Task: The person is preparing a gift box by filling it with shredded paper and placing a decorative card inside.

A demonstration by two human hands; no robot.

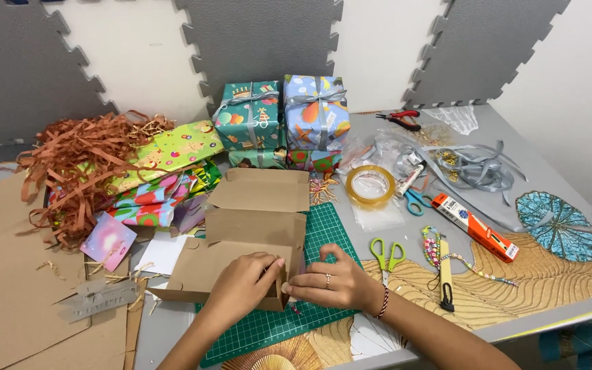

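A brown cardboard box [255,223] with its flaps up lies on the green cutting mat [327,233]. My left hand [241,284] grips the box's near wall, fingers curled over its edge. My right hand [330,281], with a ring and a wrist bracelet, pinches the box's near right corner.
Wrapped gift boxes [279,116] stand at the back, rolls of wrapping paper [166,171] and brown paper shred [83,164] to the left. To the right lie a tape roll [370,185], green scissors [386,255], blue scissors [416,202], an orange box [475,226], beads [436,250], grey ribbon [474,168] and red pliers [400,118].
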